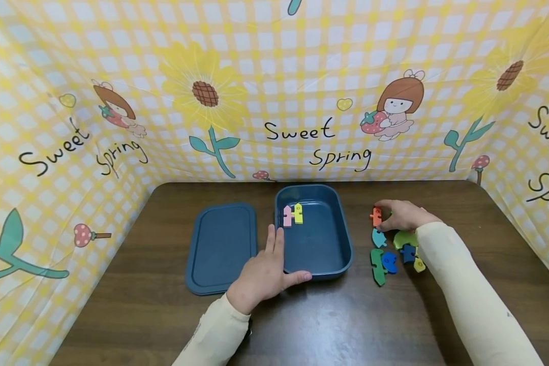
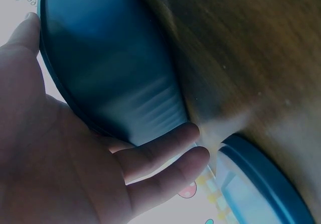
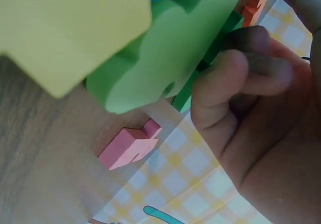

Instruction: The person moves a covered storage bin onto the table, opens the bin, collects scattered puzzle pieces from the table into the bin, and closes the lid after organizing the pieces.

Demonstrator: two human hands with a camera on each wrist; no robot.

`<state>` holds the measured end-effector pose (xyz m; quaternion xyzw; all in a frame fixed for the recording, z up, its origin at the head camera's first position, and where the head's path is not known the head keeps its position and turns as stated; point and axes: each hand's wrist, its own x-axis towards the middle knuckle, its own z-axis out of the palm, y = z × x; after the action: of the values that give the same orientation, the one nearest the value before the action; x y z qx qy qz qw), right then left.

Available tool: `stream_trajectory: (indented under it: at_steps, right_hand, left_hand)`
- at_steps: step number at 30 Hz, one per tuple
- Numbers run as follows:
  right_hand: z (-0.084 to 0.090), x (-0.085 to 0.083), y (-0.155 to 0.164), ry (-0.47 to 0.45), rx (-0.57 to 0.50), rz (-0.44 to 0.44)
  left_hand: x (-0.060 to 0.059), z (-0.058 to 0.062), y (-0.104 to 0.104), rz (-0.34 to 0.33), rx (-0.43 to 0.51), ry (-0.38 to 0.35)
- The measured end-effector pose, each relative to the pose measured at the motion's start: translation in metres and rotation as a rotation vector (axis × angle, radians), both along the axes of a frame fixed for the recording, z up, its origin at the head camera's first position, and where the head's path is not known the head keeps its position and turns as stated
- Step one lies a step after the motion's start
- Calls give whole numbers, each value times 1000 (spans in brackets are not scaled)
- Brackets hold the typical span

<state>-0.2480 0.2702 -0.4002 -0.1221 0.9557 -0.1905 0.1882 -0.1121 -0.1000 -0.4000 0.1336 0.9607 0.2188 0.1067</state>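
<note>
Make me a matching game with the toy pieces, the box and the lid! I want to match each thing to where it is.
Things:
1. pink piece
2. orange piece
3. lid
4. long green piece

Places:
A. flat on the table, left of the box
B. inside the box, beside the yellow piece
C. at the fingers of the right hand
D. on the table, right of the box, nearest the person

Pairs: 1-B, 2-C, 3-A, 4-D

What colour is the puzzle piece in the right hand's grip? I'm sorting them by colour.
Orange puzzle piece, pinched by the right hand; clearest in the head view.
</note>
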Motion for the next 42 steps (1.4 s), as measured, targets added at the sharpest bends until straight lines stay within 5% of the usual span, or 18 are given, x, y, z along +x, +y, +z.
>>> stream_trajectory:
  at_steps: [12,42]
  right_hand:
    - [6,1,-3,7,-21,13]
    - [60,9,-58,138,-127,100]
  left_hand:
    - [2,4,1,-7,2,17]
    - [3,4,0,-2,6,3]
